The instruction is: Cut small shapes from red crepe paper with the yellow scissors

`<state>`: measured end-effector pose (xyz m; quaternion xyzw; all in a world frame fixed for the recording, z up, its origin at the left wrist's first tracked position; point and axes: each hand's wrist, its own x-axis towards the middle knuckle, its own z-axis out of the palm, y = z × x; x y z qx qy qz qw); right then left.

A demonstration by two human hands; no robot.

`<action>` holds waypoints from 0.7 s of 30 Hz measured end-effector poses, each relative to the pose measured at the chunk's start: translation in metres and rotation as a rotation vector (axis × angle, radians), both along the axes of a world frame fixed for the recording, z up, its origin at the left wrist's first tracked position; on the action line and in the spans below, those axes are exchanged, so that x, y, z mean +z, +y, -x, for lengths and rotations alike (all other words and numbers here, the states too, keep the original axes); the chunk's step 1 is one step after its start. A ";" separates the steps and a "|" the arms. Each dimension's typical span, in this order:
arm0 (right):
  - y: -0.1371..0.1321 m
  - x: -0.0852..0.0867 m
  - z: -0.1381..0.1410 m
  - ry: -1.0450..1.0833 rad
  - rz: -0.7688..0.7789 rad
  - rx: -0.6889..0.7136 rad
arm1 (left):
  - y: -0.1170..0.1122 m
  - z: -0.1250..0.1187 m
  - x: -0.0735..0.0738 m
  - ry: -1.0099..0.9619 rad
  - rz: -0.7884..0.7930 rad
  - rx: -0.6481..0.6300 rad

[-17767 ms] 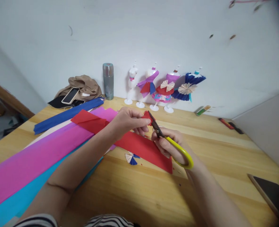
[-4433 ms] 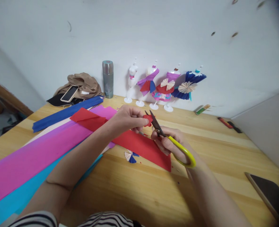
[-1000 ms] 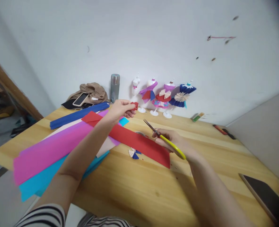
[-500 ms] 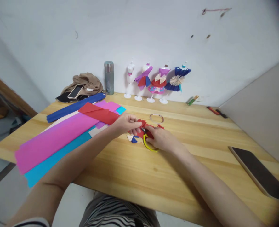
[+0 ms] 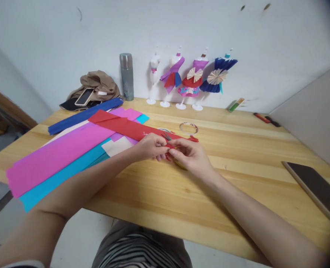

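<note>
Above the table in the head view, my left hand (image 5: 152, 146) is closed, its fingertips pinching a small piece of red crepe paper (image 5: 170, 147). My right hand (image 5: 194, 154) meets it there, thumb and index finger at the same red piece. Tucked in the right hand is a pair of scissors (image 5: 167, 137). Its dark blades point up and left past the fingers, and the yellow handle is mostly hidden under the palm. Just behind both hands lies a long red paper strip (image 5: 131, 128), with curled red scraps (image 5: 193, 138) at its right end.
Pink (image 5: 61, 156) and blue paper strips (image 5: 61, 182) cover the table's left side. A tape roll (image 5: 189, 128) lies behind the hands. A flask (image 5: 126, 76) and several small dress stands (image 5: 181, 106) line the wall. A tablet (image 5: 313, 190) rests at right.
My hands have drawn together, and the red piece is now pinched between them. The scissors have turned back into my right palm, blades pointing up-left. The camera view has tilted down somewhat.
</note>
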<state>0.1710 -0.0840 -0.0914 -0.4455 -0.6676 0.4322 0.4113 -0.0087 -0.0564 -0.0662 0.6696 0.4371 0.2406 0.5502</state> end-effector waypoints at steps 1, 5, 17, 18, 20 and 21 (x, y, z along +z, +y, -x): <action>-0.001 -0.001 0.001 0.014 0.001 -0.013 | -0.001 0.001 0.000 0.008 -0.004 0.000; -0.003 0.002 0.006 0.067 0.028 -0.031 | -0.004 0.005 0.002 0.022 -0.010 -0.006; -0.013 -0.007 0.021 0.361 0.180 -0.126 | -0.030 0.014 -0.017 -0.390 0.364 0.283; -0.013 -0.008 0.022 0.376 0.187 -0.135 | -0.031 0.014 -0.019 -0.396 0.357 0.283; -0.013 -0.010 0.023 0.397 0.198 -0.160 | -0.033 0.014 -0.022 -0.394 0.314 0.281; -0.013 -0.010 0.023 0.400 0.199 -0.173 | -0.034 0.014 -0.023 -0.390 0.285 0.278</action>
